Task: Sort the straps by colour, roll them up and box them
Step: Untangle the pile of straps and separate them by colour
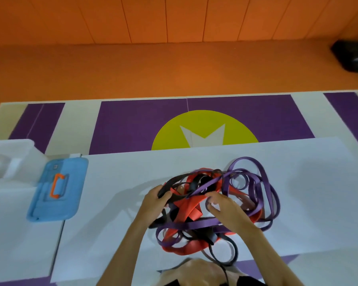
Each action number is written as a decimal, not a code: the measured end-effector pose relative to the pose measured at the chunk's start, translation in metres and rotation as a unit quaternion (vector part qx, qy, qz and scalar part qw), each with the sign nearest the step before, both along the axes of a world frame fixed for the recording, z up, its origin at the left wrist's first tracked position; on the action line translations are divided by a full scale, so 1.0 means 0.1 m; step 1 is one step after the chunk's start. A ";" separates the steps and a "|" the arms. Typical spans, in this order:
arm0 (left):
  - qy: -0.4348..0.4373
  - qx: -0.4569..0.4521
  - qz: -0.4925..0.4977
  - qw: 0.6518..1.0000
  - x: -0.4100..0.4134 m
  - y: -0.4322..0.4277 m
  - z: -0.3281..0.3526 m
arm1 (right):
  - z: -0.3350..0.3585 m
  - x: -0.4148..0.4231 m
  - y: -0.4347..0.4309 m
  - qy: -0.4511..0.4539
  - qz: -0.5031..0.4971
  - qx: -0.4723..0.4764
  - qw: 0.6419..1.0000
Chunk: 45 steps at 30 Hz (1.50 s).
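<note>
tangle of straps (186, 205) heaped on white sheet (308, 203), right of centre, close to the person. purple straps (194, 225) looping widest on the right; red straps (184, 248) and black straps (203, 180) threaded through middle and near edge. left hand (155, 201) at the heap's left side, fingers clenched round a black strap (165, 190) (thumb on top). right hand (225, 209) on the heap's middle, fingers curled and hooked on a purple strap (207, 203); blurred there. blue case (50, 207) with orange handle (57, 187) lying flat, well to the left, apart from the heap. purple mat (132, 131) with yellow circle (170, 133) beyond the sheet.
</note>
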State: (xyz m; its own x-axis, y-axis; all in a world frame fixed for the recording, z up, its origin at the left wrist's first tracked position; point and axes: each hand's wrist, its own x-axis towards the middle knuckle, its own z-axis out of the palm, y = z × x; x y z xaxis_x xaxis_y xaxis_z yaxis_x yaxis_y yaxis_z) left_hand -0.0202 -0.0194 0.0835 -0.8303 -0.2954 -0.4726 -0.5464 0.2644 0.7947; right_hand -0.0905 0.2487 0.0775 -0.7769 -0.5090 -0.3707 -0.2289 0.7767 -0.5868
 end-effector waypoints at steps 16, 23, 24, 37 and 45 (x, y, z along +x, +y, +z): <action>0.115 0.035 -0.075 0.990 0.03 0.11 0.90 | -0.01 -0.11 -0.71 0.083 0.073 -0.117 0.987; 0.195 0.211 0.062 0.956 0.02 -0.18 1.32 | -0.14 -0.27 -0.74 0.058 0.048 -0.137 0.988; 0.191 0.190 0.054 0.962 0.02 -0.24 1.33 | -0.15 -0.29 -0.76 0.062 0.053 -0.128 0.988; 0.107 0.013 0.293 0.950 0.20 -0.64 1.19 | -0.49 -0.41 -0.56 0.010 -0.024 -0.055 0.998; 0.033 -0.052 0.212 0.975 0.31 -0.55 1.04 | -0.61 -0.38 -0.92 -0.087 -0.067 -0.170 0.979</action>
State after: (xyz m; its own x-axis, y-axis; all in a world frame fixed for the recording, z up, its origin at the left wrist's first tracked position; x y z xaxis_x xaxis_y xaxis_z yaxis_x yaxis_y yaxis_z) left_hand 0.0108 -0.0742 0.1872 -0.6502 -0.6628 -0.3715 -0.5732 0.1069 0.8124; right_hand -0.1284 0.1568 0.0170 -0.7855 -0.5235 -0.3301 -0.0119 0.5460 -0.8377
